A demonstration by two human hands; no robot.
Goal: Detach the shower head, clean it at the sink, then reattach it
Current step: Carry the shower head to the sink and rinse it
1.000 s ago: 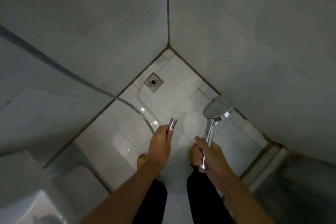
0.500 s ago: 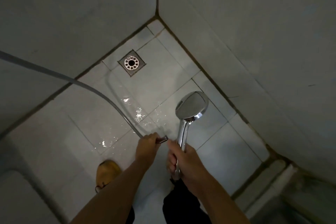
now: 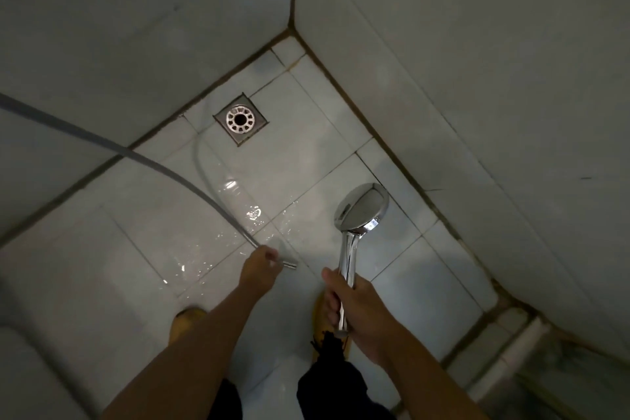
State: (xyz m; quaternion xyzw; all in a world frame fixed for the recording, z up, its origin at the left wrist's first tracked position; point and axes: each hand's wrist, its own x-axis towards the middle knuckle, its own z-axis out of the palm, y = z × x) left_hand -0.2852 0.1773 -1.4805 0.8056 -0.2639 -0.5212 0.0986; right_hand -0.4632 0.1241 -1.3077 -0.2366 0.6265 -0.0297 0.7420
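My right hand (image 3: 354, 307) grips the handle of the chrome shower head (image 3: 362, 211), which is detached from its hose and points up and away from me. My left hand (image 3: 260, 269) holds the free end of the grey shower hose (image 3: 163, 169) just behind its metal connector (image 3: 289, 265). The hose runs off to the upper left, out of view. Connector and shower head handle are apart, with a gap between the two hands.
White tiled floor (image 3: 341, 147) below me is wet, with a puddle (image 3: 238, 201) near the hose. A square metal floor drain (image 3: 240, 118) sits near the corner. Tiled walls close in left and right. My yellow shoes (image 3: 185, 319) stand on the floor.
My view has tilted down toward the floor. The left hand has lowered the hose end, and its connector now points sideways to the right. The shower head stays in my right hand.
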